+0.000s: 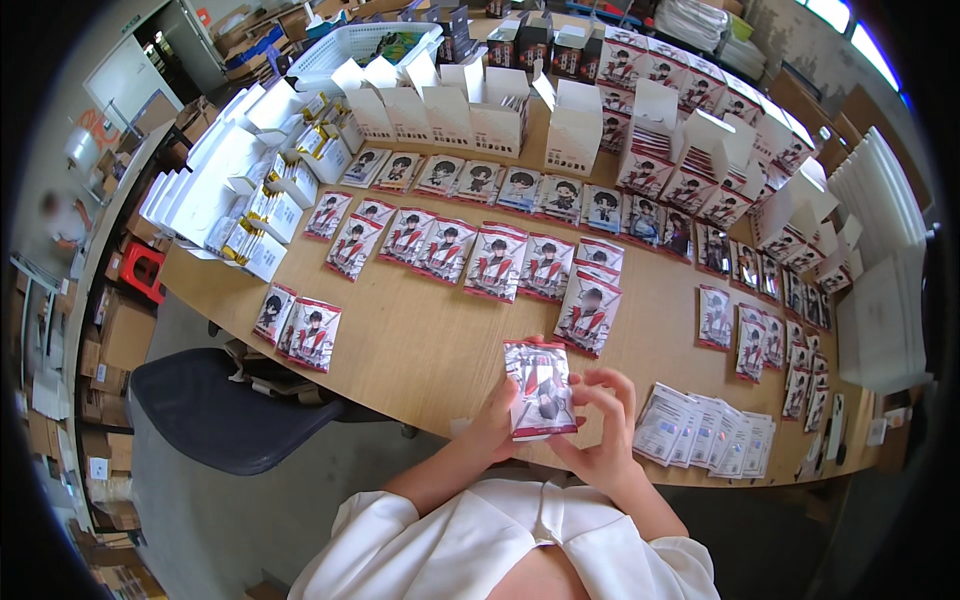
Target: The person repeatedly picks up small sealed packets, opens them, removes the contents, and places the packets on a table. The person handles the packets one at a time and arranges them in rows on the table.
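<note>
My left hand [492, 415] grips a red-and-white foil packet [541, 388] printed with a character picture, the thumb along its left edge. The packet is tilted up in front of my chest, above the near table edge. At its right edge is my right hand [606, 430], fingers curved and thumb apart from them, the fingertips close to the packet. Whether they touch it I cannot tell. Just beyond lies a similar red-and-white packet [588, 312], overlapping another. To the right of my right hand, white packets [665, 425] lie in an overlapping row.
Rows of packets and picture cards [520, 188] cover the wooden table [420, 350]. White open boxes [490, 115] stand behind them, with yellow-and-white packs [270, 210] at left. Further back is a light blue basket [350, 50]. A dark chair [215, 410] stands at the left.
</note>
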Demonstrator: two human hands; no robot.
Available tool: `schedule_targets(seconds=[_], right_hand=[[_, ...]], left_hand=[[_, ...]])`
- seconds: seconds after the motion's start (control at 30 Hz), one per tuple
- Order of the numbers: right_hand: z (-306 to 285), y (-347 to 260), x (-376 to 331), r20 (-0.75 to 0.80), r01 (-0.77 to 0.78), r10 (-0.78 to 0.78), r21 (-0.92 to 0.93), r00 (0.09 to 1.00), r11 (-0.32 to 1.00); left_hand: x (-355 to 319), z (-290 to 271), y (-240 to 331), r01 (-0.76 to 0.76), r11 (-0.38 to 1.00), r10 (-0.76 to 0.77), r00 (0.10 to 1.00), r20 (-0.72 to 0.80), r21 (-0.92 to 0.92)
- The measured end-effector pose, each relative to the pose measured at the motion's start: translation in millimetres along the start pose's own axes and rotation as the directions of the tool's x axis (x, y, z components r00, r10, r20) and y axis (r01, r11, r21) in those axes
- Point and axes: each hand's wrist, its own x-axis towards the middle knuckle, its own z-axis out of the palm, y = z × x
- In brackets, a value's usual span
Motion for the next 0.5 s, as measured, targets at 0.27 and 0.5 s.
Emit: schedule_targets(seconds=[0.27,0.5], right_hand=[[-12,-6,25,0.173,0.350,-0.326,-0.136,0.929,0.927],[-18,-3,29,0.168,0.057,-0.110,0.292,0.980,0.955]], left_hand=[[-1,-28,2,-0.084,0.996,0.083,0.995,0.050,0.014],[-18,-13,68,-0.164,0.712,-0.208,0.879,0.428,0.683]])
